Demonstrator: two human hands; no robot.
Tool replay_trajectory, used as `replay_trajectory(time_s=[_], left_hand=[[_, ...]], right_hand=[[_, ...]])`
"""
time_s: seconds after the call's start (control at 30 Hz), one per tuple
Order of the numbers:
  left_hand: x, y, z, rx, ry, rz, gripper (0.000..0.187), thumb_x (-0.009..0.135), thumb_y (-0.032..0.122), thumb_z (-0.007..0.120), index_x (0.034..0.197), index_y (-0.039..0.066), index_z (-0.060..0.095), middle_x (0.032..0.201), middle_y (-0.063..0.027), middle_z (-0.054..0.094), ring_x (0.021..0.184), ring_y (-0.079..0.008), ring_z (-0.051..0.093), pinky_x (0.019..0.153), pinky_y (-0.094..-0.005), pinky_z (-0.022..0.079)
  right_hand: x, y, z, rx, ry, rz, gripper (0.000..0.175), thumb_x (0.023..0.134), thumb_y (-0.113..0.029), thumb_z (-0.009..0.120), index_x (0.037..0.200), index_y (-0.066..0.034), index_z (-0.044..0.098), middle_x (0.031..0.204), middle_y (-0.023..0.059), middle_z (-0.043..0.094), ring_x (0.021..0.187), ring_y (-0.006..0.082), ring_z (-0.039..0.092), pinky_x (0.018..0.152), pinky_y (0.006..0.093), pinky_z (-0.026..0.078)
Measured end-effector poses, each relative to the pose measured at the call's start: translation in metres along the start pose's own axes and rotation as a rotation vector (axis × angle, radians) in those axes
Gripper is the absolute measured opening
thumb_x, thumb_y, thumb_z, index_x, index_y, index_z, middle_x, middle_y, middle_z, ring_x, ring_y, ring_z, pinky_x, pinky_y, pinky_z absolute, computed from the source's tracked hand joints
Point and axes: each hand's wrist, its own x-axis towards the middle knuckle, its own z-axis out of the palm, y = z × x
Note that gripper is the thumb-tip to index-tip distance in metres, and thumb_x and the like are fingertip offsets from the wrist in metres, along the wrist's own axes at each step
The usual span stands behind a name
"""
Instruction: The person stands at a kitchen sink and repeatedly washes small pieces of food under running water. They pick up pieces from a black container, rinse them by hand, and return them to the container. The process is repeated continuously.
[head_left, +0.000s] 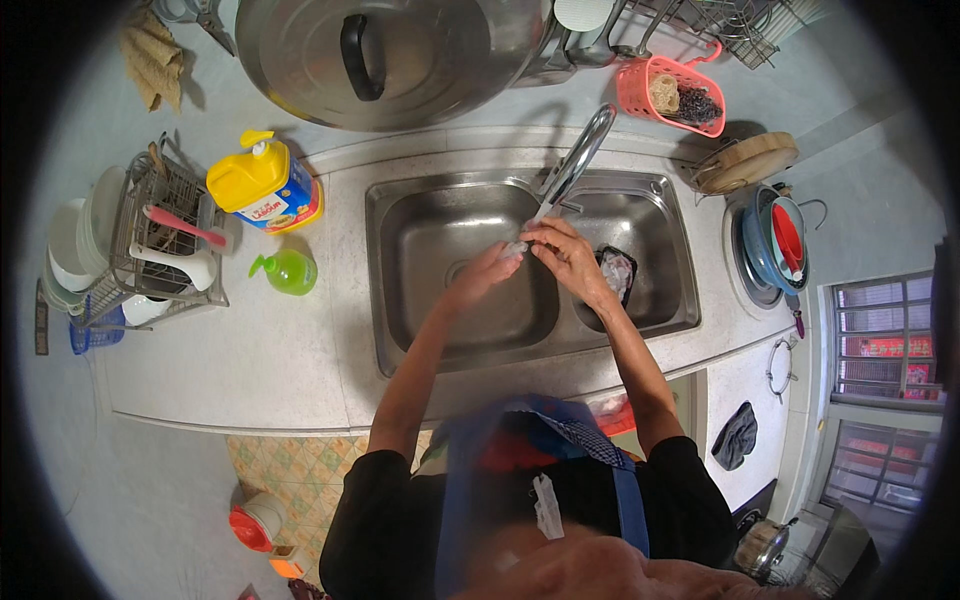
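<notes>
Under the chrome faucet (581, 154), my two hands meet over the divider side of a double stainless-steel sink (420, 315). My left hand (484, 276) grips a small, pale, wet-looking piece (513, 250); what it is made of is too small to tell. The fingertips of my right hand (568, 259) pinch the same piece at its right end. Below my right wrist, in the smaller basin, sits a black tray (631, 279) with whitish-pink pieces (616, 271), perhaps raw meat or seafood. My right forearm covers part of this basin.
Left of the sink stand a yellow detergent jug (259, 184), a green pump bottle (289, 271) and a wire dish rack (161, 232). A large pot lid (420, 67) is behind. A pink basket (637, 86) hangs at back right, above round wooden boards (757, 159) and stacked basins (757, 232).
</notes>
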Motion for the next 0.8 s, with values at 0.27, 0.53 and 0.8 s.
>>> replay_trajectory(time_s=[0.27,0.53,0.8], left_hand=[[0.009,-0.010,-0.012,0.028,-0.064,0.033,0.022,0.094,0.021,0.052,0.111,0.006,0.051,0.094,0.0036,0.050,0.083,-0.0049,0.043,0.076,-0.0209,0.038],[0.010,-0.012,-0.015,0.128,-0.071,0.070,0.024,0.094,0.021,0.051,0.112,0.005,0.051,0.092,0.0038,0.049,0.082,-0.0047,0.043,0.074,-0.0204,0.038],[0.014,-0.008,-0.015,0.033,-0.102,0.045,0.017,0.095,0.021,0.051,0.102,0.006,0.052,0.080,0.0055,0.045,0.071,-0.0029,0.039,0.064,-0.0182,0.035]], right_hand=[[0.005,-0.012,-0.003,-0.052,-0.072,0.001,0.016,0.081,-0.004,0.062,0.097,-0.0078,0.065,0.090,0.0078,0.059,0.077,0.0228,0.058,0.064,0.0320,0.047],[0.009,-0.001,-0.002,-0.206,-0.026,-0.194,0.015,0.076,-0.006,0.064,0.091,-0.0055,0.064,0.081,0.0113,0.058,0.076,0.0317,0.056,0.068,0.0383,0.045],[0.006,0.001,0.005,-0.130,-0.044,-0.142,0.028,0.072,0.006,0.056,0.095,-0.0073,0.064,0.111,0.0110,0.056,0.095,0.0294,0.057,0.073,0.0354,0.048]])
